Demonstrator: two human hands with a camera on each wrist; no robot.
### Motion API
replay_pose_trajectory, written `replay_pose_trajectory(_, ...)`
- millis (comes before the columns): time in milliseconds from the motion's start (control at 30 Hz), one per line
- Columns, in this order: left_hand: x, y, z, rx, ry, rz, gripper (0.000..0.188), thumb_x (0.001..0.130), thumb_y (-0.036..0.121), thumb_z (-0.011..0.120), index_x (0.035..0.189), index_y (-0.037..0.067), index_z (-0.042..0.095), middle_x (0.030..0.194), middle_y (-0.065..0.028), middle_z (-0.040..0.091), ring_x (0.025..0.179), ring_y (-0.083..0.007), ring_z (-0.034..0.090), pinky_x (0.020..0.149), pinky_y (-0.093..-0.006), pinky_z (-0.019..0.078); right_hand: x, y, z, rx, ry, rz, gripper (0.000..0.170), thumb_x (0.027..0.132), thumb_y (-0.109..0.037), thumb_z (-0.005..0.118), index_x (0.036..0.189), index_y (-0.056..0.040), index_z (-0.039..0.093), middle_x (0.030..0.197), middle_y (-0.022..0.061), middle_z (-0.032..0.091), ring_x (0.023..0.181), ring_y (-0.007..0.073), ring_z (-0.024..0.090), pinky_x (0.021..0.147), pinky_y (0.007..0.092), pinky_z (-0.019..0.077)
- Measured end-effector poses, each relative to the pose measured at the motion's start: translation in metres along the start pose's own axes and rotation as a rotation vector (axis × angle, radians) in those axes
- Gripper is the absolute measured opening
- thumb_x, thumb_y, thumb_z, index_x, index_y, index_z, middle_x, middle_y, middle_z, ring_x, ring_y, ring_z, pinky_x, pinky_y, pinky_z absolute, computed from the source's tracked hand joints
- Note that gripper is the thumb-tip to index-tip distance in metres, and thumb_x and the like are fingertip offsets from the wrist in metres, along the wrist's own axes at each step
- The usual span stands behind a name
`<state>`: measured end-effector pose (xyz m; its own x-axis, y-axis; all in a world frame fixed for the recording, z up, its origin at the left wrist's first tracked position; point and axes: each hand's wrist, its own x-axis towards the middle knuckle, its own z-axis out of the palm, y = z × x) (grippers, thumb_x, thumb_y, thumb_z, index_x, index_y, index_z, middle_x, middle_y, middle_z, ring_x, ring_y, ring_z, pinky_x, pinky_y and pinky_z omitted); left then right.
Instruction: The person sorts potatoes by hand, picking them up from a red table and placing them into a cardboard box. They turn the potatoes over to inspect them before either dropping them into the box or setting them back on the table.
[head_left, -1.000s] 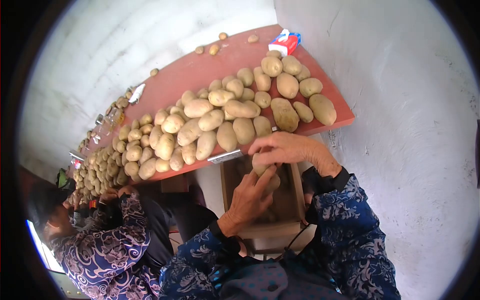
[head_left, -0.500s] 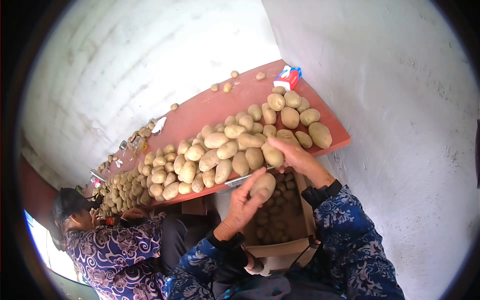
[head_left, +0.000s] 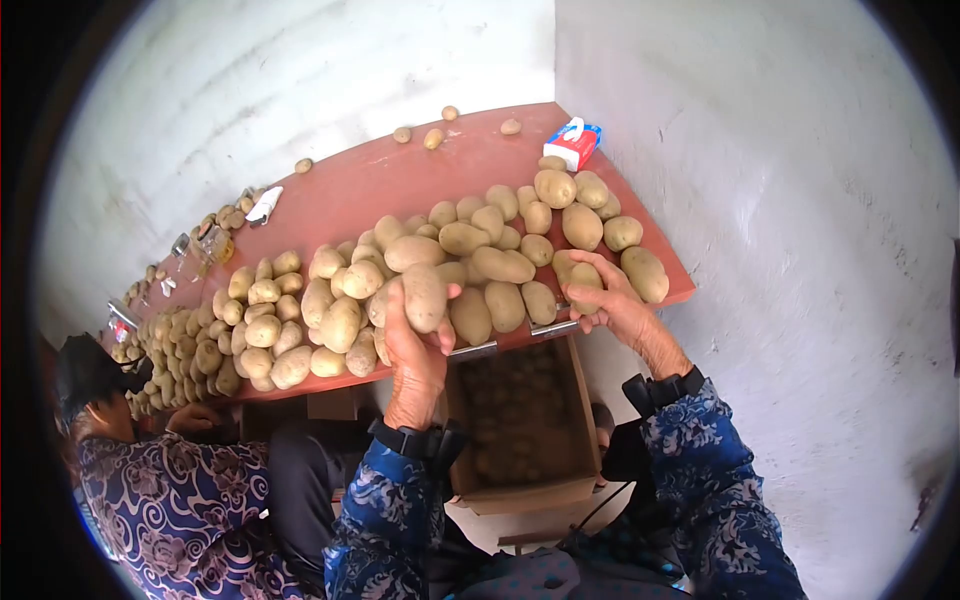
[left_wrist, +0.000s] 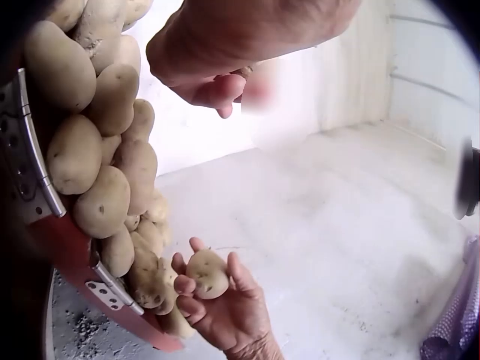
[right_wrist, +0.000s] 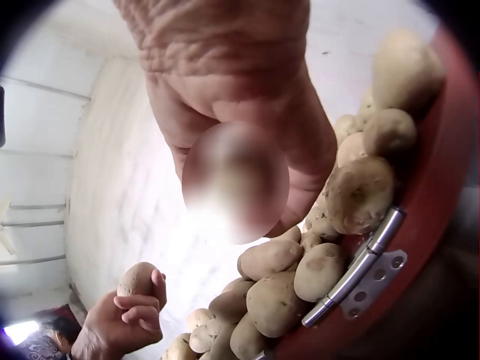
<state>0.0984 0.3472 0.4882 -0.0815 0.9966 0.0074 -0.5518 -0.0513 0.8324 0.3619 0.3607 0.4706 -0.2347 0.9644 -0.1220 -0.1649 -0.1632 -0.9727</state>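
Potato no. 1 (head_left: 425, 298) is up just left of the frame's ctr in the head view, & the L hand (head_left: 415, 362) has it gripped, digits curled on both sides. Over to the right of ctr, the R hand (head_left: 628, 318) has potato no. 2 (head_left: 585, 289) pinched btwn thumb & fingers; the L wrist view backs that up, lower ctr. Both spuds sit by the front edge of the red table (head_left: 350, 195), w/ a big potato heap (head_left: 462, 239) running from mid-left to upper right behind them. Metal fittings (head_left: 474, 350) show along that edge, approx ctr. Below, bottom ctr: open cardboard box (head_left: 530, 499), more spuds inside, dim. Tissue pack (head_left: 573, 146) upper right, nr the table's far corner; another person (head_left: 190, 500) in a patterned top, lower left.
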Motion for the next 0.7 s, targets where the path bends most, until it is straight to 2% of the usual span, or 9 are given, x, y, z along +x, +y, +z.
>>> replay_pose_trajectory(133, 0.007, 0.01, -0.006, -0.116, 0.041, 0.069, 0.049, 0.096, 0.052, 0.039, 0.109, 0.008, 0.055, 0.094, -0.0138, 0.067, 0.044, -0.0113, 0.047, 0.036, -0.0222, 0.0312, 0.0, -0.002, 0.009, -0.04, 0.048, -0.034, 0.074, 0.078, -0.018, 0.071, 0.142, -0.0141, 0.033, 0.101, 0.0072, 0.054, 0.072, 0.0147, 0.059, 0.059, 0.0273, 0.0496)
replay_pose_trajectory(200, 0.005, 0.016, -0.006, -0.2, 0.08, 0.068, 0.048, 0.095, 0.046, 0.045, 0.115, 0.003, 0.052, 0.096, -0.0139, 0.064, 0.05, -0.0116, 0.05, 0.039, -0.0234, 0.035, 0.0, -0.008, 0.016, -0.226, 0.043, -0.015, 0.075, 0.076, -0.015, 0.07, 0.142, -0.0127, 0.035, 0.109, 0.0105, 0.055, 0.078, 0.0142, 0.06, 0.063, 0.0274, 0.0506)
replay_pose_trajectory(333, 0.001, 0.015, -0.006, -0.141, 0.102, 0.176, 0.045, 0.094, 0.042, 0.049, 0.117, 0.004, 0.048, 0.095, -0.0113, 0.06, 0.054, -0.0126, 0.053, 0.041, -0.0248, 0.0397, 0.023, -0.036, 0.032, -0.457, 0.121, 0.037, 0.076, 0.075, -0.014, 0.069, 0.142, -0.0108, 0.034, 0.115, 0.0145, 0.055, 0.083, 0.0166, 0.062, 0.067, 0.0287, 0.0522)
replay_pose_trajectory(400, 0.001, 0.012, 0.0, -0.14, 0.133, 0.158, 0.044, 0.094, 0.041, 0.05, 0.118, 0.004, 0.047, 0.094, -0.0107, 0.06, 0.054, -0.0128, 0.053, 0.042, -0.0249, 0.0401, 0.045, -0.042, 0.037, -0.534, 0.241, -0.161, 0.071, 0.076, -0.008, 0.066, 0.14, -0.0033, 0.034, 0.106, 0.0137, 0.057, 0.08, 0.0184, 0.06, 0.06, 0.0289, 0.0515)
replay_pose_trajectory(433, 0.0, 0.01, 0.003, -0.136, 0.163, 0.137, 0.043, 0.094, 0.04, 0.05, 0.118, 0.005, 0.045, 0.093, -0.01, 0.059, 0.054, -0.0129, 0.054, 0.042, -0.025, 0.0406, 0.061, -0.039, 0.032, -0.538, 0.238, -0.162, 0.071, 0.076, -0.008, 0.066, 0.14, -0.0033, 0.034, 0.106, 0.0137, 0.057, 0.08, 0.0184, 0.06, 0.06, 0.0289, 0.0515)
replay_pose_trajectory(500, -0.001, 0.009, 0.006, -0.151, 0.178, 0.121, 0.041, 0.094, 0.038, 0.051, 0.119, 0.006, 0.044, 0.092, -0.0082, 0.057, 0.056, -0.0132, 0.054, 0.043, -0.025, 0.0409, 0.087, -0.032, 0.031, -0.719, 0.276, -0.204, 0.076, 0.075, -0.014, 0.066, 0.143, -0.0055, 0.031, 0.127, 0.0211, 0.053, 0.109, 0.0316, 0.058, 0.092, 0.0365, 0.0475)
replay_pose_trajectory(533, 0.0, 0.009, 0.007, -0.134, 0.184, 0.124, 0.041, 0.094, 0.038, 0.052, 0.119, 0.007, 0.044, 0.091, -0.0074, 0.056, 0.056, -0.0132, 0.055, 0.043, -0.0249, 0.041, 0.092, -0.03, 0.031, -0.763, 0.251, -0.186, 0.073, 0.077, -0.015, 0.064, 0.141, -0.0027, 0.032, 0.13, 0.0243, 0.05, 0.121, 0.0358, 0.049, 0.098, 0.039, 0.0429)
replay_pose_trajectory(633, 0.002, 0.008, 0.005, -0.107, 0.184, 0.107, 0.044, 0.093, 0.039, 0.052, 0.124, 0.008, 0.042, 0.095, -0.0066, 0.056, 0.059, -0.0133, 0.056, 0.044, -0.0243, 0.0415, 0.113, -0.01, 0.028, -0.997, 0.254, -0.267, 0.069, 0.077, -0.017, 0.063, 0.139, -0.001, 0.035, 0.127, 0.0266, 0.051, 0.12, 0.0374, 0.05, 0.097, 0.0398, 0.0432)
replay_pose_trajectory(700, 0.001, 0.008, 0.008, -0.054, 0.203, 0.084, 0.049, 0.093, 0.039, 0.052, 0.129, 0.007, 0.04, 0.098, -0.0074, 0.056, 0.061, -0.0132, 0.057, 0.045, -0.0237, 0.042, 0.105, -0.004, 0.029, -0.993, 0.235, -0.329, 0.065, 0.079, -0.017, 0.063, 0.137, -0.0004, 0.038, 0.125, 0.0272, 0.053, 0.118, 0.0376, 0.051, 0.098, 0.04, 0.0431)
